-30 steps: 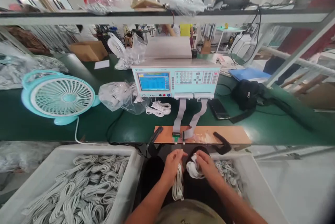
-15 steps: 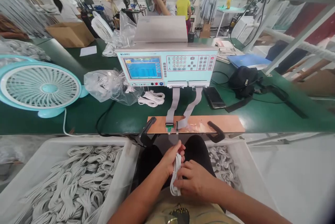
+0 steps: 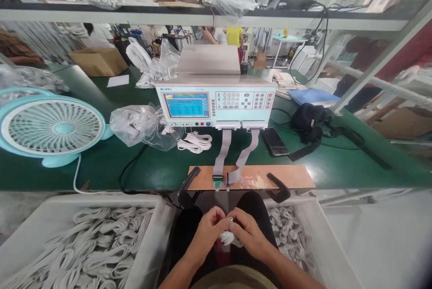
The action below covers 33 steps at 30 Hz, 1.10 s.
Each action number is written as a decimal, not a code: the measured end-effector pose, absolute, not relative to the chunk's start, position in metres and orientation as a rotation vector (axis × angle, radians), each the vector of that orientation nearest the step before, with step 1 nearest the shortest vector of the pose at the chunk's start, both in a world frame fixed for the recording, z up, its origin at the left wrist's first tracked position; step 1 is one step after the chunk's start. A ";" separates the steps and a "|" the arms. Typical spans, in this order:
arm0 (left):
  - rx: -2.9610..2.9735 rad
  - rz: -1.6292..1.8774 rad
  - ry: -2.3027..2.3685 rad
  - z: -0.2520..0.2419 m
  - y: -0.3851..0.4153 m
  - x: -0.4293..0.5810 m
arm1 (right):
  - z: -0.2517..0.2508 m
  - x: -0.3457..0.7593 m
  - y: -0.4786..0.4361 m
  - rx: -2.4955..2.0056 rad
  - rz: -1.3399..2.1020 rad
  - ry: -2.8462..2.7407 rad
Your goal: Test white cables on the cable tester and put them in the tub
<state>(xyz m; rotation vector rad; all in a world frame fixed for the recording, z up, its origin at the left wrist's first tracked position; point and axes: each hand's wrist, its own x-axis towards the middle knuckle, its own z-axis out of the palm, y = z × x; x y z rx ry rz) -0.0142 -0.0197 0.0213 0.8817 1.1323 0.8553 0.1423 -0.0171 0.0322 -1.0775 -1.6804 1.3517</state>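
- below the worktop (image 3: 151,169), the white cable bundle (image 3: 228,237) no longer hangs long; it is bunched small.
- left hand (image 3: 206,230) and right hand (image 3: 248,232) both grip it, fingers closed.

cable bundle (image 3: 228,237): white
worktop (image 3: 162,167): dark green
tester (image 3: 216,102): pale blue, blue screen, red-outlined keys
fan (image 3: 50,127): light turquoise, white grille
board (image 3: 290,176): orange-brown
left bin (image 3: 148,253): white, white cables
pouch (image 3: 307,120): black

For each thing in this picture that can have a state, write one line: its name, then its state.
Tester screen: lit, blue.
Fan: upright on the bench; spinning or not, cannot tell.
Phone: screen dark, lying flat.
Cable bundle: coiled, held between both hands.
Left hand: closed on bundle.
Right hand: closed on bundle.
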 end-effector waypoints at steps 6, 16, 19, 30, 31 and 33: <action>0.784 0.742 1.093 0.023 0.004 -0.020 | 0.019 0.128 0.005 -1.203 1.207 -1.544; 0.583 0.711 0.929 0.016 0.017 -0.018 | 0.004 0.123 0.020 -1.128 1.586 -1.012; 0.678 0.790 1.021 0.014 0.018 -0.014 | 0.004 0.121 0.020 -1.108 1.550 -0.941; 0.700 1.068 1.099 0.001 0.015 -0.010 | 0.008 0.119 0.030 -1.267 1.414 -1.041; 0.674 1.061 1.087 0.001 0.015 -0.010 | 0.007 0.118 0.031 -1.271 1.408 -1.032; 0.650 1.050 1.074 0.002 0.014 -0.009 | 0.005 0.116 0.031 -1.281 1.397 -1.017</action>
